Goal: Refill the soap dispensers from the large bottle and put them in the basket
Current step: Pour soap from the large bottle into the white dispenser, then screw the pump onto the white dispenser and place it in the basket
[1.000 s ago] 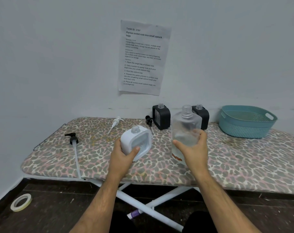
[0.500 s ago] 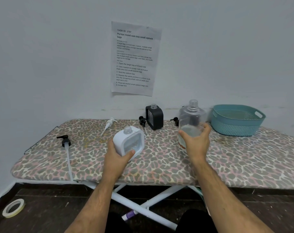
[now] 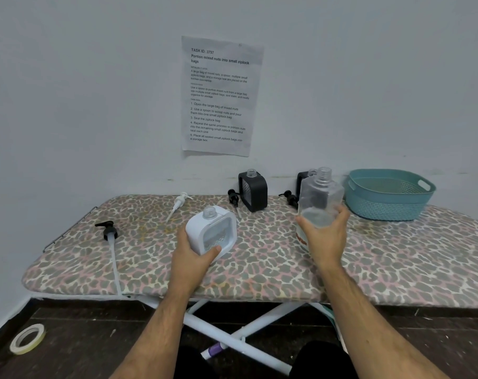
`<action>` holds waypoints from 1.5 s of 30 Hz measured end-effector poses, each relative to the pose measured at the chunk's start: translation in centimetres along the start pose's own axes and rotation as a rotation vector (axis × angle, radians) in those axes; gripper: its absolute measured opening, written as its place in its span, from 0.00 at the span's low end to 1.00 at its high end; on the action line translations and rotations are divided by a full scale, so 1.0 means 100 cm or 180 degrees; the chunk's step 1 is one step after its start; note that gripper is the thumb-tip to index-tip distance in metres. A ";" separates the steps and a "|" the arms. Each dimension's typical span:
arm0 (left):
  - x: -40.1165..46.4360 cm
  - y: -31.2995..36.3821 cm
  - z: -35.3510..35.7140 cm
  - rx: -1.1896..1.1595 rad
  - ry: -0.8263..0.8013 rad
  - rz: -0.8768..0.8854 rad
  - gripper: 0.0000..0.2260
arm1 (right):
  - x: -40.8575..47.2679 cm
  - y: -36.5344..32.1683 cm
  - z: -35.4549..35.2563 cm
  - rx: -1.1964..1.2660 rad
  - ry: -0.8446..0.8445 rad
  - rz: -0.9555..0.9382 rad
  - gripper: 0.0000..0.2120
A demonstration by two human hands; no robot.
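I am watching the left hand (image 3: 190,257) wrapping its grip around the lower part of the white dispenser (image 3: 212,232), thumb lying across the clear front window, while the right hand (image 3: 325,237) is gripping the large bottle (image 3: 320,199) around its lower body. Both are sitting just right of and around the middle of the frame, above the leopard-print tabletop (image 3: 259,258).

The relation I am judging the pour on: the bottle's open threaded neck is standing higher than the dispenser's open neck and to the right of it, well apart. The bottle's long axis is running close to upright, leaning only slightly; the dispenser is tilting, its neck pointing up and a little away from me. So the bottle mouth would have to be tipping leftward and down toward the dispenser mouth, and the right hand is the one carrying that move.

The white dispenser is looking like a rounded square shell with a transparent pane; I cannot tell how much liquid is in it. The bottle is clear plastic, uncapped, apparently holding clear liquid low down.

Further back, a black dispenser (image 3: 253,190) is standing uncapped, a second black dispenser (image 3: 303,177) is showing partly behind the bottle, and the teal basket (image 3: 388,209) is sitting at the right of the frame, with nothing visible inside
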State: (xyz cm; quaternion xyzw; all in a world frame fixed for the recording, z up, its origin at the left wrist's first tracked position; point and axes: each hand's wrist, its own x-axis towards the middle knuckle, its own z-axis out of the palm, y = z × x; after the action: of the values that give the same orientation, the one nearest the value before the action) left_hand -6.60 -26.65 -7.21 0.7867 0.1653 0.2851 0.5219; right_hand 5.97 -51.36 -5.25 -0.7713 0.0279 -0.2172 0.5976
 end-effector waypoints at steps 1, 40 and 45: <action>0.000 -0.001 0.000 0.0010 0.0003 -0.0009 0.33 | 0.000 0.001 0.000 -0.0025 0.0004 -0.0032 0.47; 0.023 -0.011 -0.015 -0.1598 0.0198 -0.0545 0.18 | -0.073 -0.027 0.084 0.0996 -0.2564 0.0141 0.28; 0.055 -0.010 -0.024 -0.1211 0.0793 -0.0541 0.04 | -0.073 -0.021 0.087 0.1015 -0.2527 0.0082 0.26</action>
State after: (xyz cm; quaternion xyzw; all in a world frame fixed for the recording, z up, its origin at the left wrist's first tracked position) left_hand -3.79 -21.43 -5.93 0.6163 0.2373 0.3611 0.6584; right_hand 2.13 -40.61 -7.14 -0.6926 -0.2286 0.1024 0.6764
